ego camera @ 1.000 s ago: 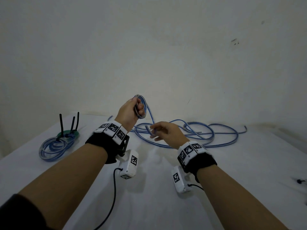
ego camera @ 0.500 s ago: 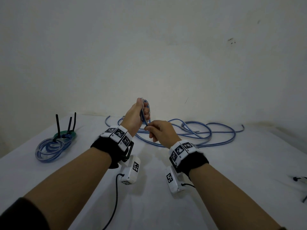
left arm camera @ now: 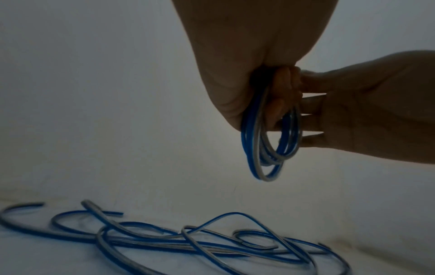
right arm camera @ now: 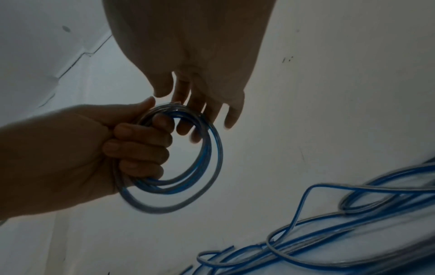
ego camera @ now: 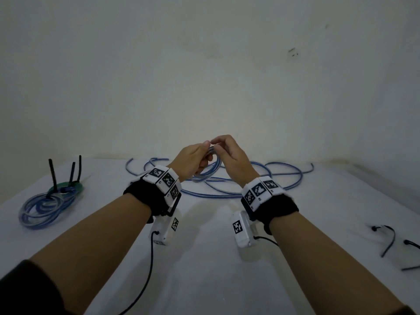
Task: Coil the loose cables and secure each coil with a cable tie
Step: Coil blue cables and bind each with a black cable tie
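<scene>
Left hand (ego camera: 193,161) grasping a blue cable coil (right arm camera: 188,167) above the white table (ego camera: 204,269), right hand (ego camera: 231,160) fingers relaxed, touching coil top, loose cables (ego camera: 261,178) behind, tied coils (ego camera: 47,205) far left

We've got the left hand (ego camera: 193,161) gripping a small blue coil (ego camera: 208,171) held above the table (ego camera: 204,258). Right hand (ego camera: 231,155) fingers are loosely bent at the coil's top. Loose blue cable (ego camera: 250,185) sprawls behind on the table. Finished coils (ego camera: 47,205) with black ties sit far left; spare cable ties (ego camera: 389,239) far right.
</scene>
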Available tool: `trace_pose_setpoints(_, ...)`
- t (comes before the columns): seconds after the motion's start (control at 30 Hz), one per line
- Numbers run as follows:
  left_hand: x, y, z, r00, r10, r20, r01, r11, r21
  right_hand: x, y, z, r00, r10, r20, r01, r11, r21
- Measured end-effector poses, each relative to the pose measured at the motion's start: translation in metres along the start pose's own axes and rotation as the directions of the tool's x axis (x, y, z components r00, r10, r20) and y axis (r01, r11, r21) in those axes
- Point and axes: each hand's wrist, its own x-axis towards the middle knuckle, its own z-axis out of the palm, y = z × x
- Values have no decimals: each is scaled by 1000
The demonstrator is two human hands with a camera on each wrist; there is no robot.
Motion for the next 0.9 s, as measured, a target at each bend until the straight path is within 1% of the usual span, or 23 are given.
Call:
trace_pose_setpoints(0.07, 2, 4, 12, 1000, 6, 2, -6, 999, 32, -5, 1, -12, 1000, 24, 15, -25, 999, 40)
trace_pose_setpoints(0.13, 6, 8, 27, 1000, -8, 10, 7, 998, 58, -12, 4, -25, 998, 59, -5, -59, 997, 41)
trace_pose_setpoints(0.2, 10, 12, 44, 999, -21, 35, 20, 999, 50, -18, 7, -39, 994, 98, -56, -94, 994, 62)
trace_pose_setpoints(0.33, 19, 17, 80, 989, -22, 145, 22, 1000, 6, -31, 13, -73, 964, 178, -199, -159, 981, 107)
trace_pose_setpoints(0.37, 20, 17, 87, 987, -2, 162, -1, 1000, 16, -34, 15, -80, 955, 191, -225, -169, 979, 112)
trace_pose_setpoints(0.47, 23, 18, 116, 978, 105, 179, -131, 982, 138, -48, 18, -106, 930, 219, -294, -196, 975, 105)
trace_pose_setpoints(0.5, 25, 18, 127, 976, 123, 181, -153, 975, 159, -54, 18, -116, 925, 231, -303, -213, 973, 93)
trace_pose_setpoints(0.57, 30, 18, 144, 975, 131, 181, -157, 977, 142, -62, 18, -130, 919, 257, -298, -240, 966, 92)
trace_pose_setpoints(0.63, 34, 19, 164, 972, 122, 200, -140, 987, 78, -70, 16, -147, 905, 278, -322, -264, 961, 86)
trace_pose_setpoints(0.7, 34, 23, 185, 966, 84, 244, -92, 996, 21, -79, 18, -166, 872, 295, -390, -297, 953, 58)
trace_pose_setpoints(0.73, 34, 25, 195, 960, 49, 275, -46, 999, -18, -84, 19, -176, 850, 303, -430, -318, 947, 39)
trace_pose_setpoints(0.8, 33, 28, 216, 933, -22, 360, 71, 990, -124, -96, 22, -194, 812, 323, -486, -369, 929, 0)
trace_pose_setpoints(0.83, 33, 28, 227, 917, -41, 397, 110, 982, -153, -104, 23, -203, 801, 337, -494, -391, 920, -6)
trace_pose_setpoints(0.9, 32, 28, 245, 906, -44, 420, 117, 982, -149, -116, 21, -217, 786, 388, -481, -414, 908, 55)
